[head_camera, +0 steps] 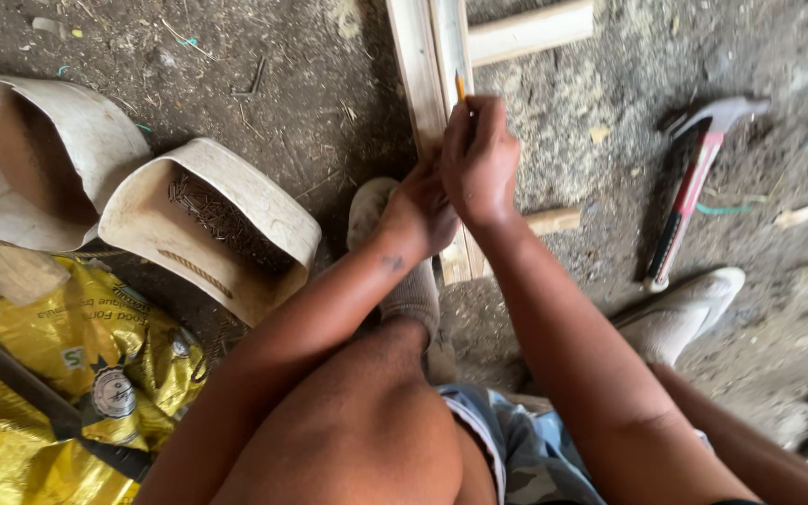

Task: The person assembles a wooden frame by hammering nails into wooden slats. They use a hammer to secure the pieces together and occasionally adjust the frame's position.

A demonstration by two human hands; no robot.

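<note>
My right hand point(479, 159) is closed around an orange pencil point(460, 87), whose tip points up along a pale wooden plank point(427, 65) lying on the dirt ground. My left hand point(420, 208) rests just below and behind the right one, on the same plank; its fingers are mostly hidden, so what it grips is unclear. My left foot in a pale shoe point(367, 210) sits beside the plank's near end.
A claw hammer point(694, 178) with a red and black handle lies on the ground to the right. A cut white container point(212, 224) holding nails and another pale container point(30, 159) are at left, above a yellow sack point(67, 374). Wood offcuts point(530, 30) lie around.
</note>
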